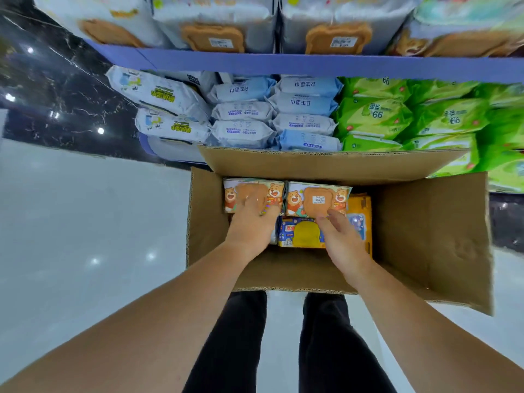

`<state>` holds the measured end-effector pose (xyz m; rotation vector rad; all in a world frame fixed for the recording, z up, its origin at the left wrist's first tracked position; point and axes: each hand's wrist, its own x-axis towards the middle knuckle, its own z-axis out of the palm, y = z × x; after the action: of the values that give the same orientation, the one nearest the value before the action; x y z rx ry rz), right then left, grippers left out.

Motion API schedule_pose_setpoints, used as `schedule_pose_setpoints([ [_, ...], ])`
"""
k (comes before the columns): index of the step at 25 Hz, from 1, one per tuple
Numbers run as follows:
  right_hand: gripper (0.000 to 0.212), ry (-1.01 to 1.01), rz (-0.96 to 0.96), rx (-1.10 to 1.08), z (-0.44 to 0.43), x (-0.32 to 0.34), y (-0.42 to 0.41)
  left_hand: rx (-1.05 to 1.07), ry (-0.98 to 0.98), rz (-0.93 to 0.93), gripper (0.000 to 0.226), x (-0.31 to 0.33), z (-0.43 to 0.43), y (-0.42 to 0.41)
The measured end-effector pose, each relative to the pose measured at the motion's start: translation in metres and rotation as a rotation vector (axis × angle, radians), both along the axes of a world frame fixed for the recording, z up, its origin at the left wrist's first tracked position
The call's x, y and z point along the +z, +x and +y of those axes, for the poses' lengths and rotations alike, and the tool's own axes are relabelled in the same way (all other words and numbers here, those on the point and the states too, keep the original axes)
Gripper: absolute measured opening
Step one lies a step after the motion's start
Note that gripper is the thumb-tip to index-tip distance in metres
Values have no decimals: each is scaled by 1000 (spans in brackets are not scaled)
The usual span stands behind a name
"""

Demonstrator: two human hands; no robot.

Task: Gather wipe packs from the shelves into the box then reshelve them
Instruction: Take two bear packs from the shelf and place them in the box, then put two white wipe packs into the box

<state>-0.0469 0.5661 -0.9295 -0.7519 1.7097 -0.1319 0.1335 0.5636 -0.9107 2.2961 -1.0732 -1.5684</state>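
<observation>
Shelving behind box; packs inside judged soft, light: left grip clasps one, right grip touches its neighbour loose-fingered; best taken by edges.

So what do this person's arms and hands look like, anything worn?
The left hand and right hand are ungloved; both forearms are bare, no sleeves in view. No watch or bracelet at either wrist. A glint on one of the left fingers may be a ring, too small to tell. Dark trousers show below.
</observation>
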Motion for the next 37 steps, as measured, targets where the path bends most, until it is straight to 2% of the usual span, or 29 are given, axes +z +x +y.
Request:
schedule_pose_setpoints([
  [2,58,-2,-38,-31,-1,38,1,108,60,78,37,40,-2,-5],
  [5,63,-30,-102,-90,-5,105,2,149,46,110,81,107,-10,-7],
  [6,69,-51,-116,-106,-8,128,1,163,19,111,84,133,-15,-7],
  [8,73,-85,-149,-130,-15,168,1,183,-45,117,69,180,-25,-5],
  [10,61,-129,-173,-118,-23,213,1,209,-117,118,59,224,-37,0],
  [15,59,-218,-210,-63,-51,315,5,218,-295,152,57,323,-67,6],
  [22,60,-467,-193,33,-135,421,10,204,-562,186,64,438,-139,24],
  [29,59,-844,-152,136,-245,551,1,40,-899,-16,63,569,-231,53],
  [31,61,-963,-84,208,-273,576,8,12,-959,-152,64,592,-249,72],
  [34,63,-1125,288,306,-312,600,22,-87,-992,-460,59,605,-276,106],
  [36,80,-1051,531,462,-335,602,34,-193,-919,-691,70,601,-293,126],
  [37,91,-975,578,535,-344,600,38,-254,-837,-776,81,596,-302,134],
])
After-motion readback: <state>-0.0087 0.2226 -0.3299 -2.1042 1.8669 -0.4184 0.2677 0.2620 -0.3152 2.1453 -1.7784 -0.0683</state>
